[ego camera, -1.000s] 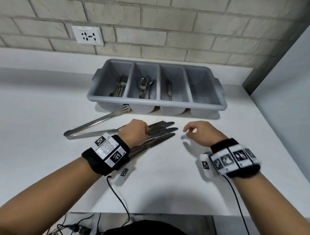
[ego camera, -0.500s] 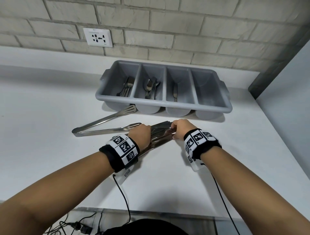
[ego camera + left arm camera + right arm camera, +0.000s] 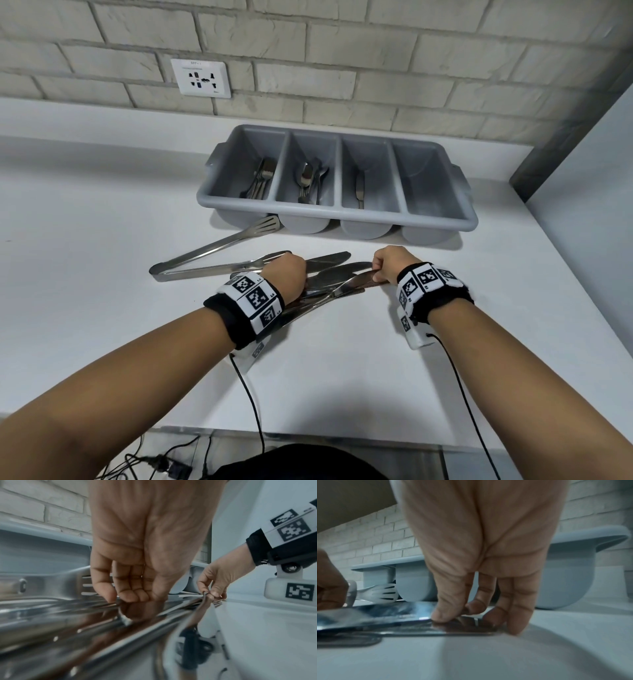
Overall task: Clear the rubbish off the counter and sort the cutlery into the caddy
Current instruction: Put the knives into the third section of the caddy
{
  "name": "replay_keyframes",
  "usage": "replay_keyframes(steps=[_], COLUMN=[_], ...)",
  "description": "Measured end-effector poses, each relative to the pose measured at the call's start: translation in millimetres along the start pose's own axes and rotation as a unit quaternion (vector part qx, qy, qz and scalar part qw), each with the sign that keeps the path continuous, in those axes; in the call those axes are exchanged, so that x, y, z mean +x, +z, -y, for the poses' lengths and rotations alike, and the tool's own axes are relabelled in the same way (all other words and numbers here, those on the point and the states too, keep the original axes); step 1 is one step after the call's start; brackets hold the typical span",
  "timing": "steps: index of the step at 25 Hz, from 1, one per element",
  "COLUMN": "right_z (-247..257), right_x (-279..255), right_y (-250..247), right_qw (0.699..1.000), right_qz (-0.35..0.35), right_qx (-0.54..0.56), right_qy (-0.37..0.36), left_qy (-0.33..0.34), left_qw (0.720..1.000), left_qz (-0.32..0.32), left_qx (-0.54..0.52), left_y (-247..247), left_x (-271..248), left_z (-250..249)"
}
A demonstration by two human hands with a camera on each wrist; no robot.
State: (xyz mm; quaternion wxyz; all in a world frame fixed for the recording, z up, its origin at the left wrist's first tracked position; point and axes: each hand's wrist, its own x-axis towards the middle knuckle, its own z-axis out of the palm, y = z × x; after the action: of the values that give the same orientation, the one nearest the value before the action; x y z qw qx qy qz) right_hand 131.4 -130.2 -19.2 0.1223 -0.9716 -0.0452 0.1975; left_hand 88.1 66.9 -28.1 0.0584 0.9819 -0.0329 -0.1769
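Note:
A bunch of steel table knives (image 3: 332, 272) lies fanned on the white counter (image 3: 102, 291), in front of the grey four-part caddy (image 3: 442, 222). My left hand (image 3: 291, 274) curls down over the knives' middle, fingertips and thumb gathered on them (image 3: 133, 597). My right hand (image 3: 383, 267) pinches the blade ends between thumb and fingers (image 3: 471, 615). The caddy holds forks (image 3: 262, 178) in its leftmost part, spoons (image 3: 310, 180) in the second and one knife (image 3: 359, 186) in the third. Its rightmost part is empty.
Long steel tongs (image 3: 212, 255) lie open on the counter just left of the knives, their slotted end near the caddy's front. A wall socket (image 3: 202, 78) sits on the brick wall behind. A grey wall panel (image 3: 582, 171) bounds the counter at right. Cables hang below the front edge.
My right hand came left from the bare counter to the knife blades and pinched their ends. My left hand stayed on the knives, which are now drawn closer together.

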Motion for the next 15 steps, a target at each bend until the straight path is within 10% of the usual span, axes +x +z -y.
replay_keyframes(steps=[15], right_z=[-61.6], right_x=[-30.4], right_y=[-18.2], right_qw=[0.948], right_qz=[-0.075], right_qx=[0.310], right_qy=[0.019], left_qy=[0.096], left_qw=[0.995], left_qz=[-0.017], left_qx=[-0.001], left_y=[14.5], left_x=[-17.0], left_z=[4.5])
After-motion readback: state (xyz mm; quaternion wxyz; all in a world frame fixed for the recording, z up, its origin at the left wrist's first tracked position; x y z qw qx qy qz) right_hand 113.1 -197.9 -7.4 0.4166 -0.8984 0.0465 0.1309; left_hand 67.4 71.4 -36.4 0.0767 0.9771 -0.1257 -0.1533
